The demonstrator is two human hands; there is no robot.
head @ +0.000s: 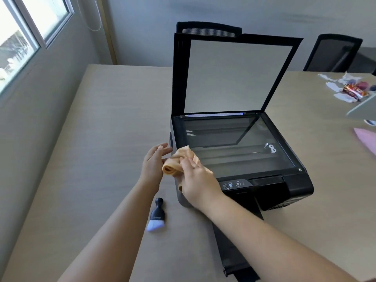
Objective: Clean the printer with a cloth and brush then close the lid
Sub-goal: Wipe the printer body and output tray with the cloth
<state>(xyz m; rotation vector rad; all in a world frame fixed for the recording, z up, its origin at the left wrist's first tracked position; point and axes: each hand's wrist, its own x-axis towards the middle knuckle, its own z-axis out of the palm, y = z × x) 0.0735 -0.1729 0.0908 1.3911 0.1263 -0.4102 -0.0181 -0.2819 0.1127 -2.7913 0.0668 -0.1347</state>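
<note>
A black printer (284, 186) stands on the table with its scanner lid (234, 76) raised upright and the glass bed (240, 147) exposed. My right hand (195, 182) grips a folded orange cloth (179, 161) at the printer's front left corner, over the edge of the glass. My left hand (154, 161) is just left of the cloth, fingers spread, its fingertips touching the cloth's edge and the printer's side. A small black brush with white bristles (156, 215) lies on the table near the printer's front left, below my hands.
The printer's black output tray (234, 255) sticks out toward me. The beige table (97, 139) runs along a wall with a window on the left. Wrappers and paper scraps (350, 88) and a pink sheet (366, 139) lie at the right. A black chair (333, 51) stands behind.
</note>
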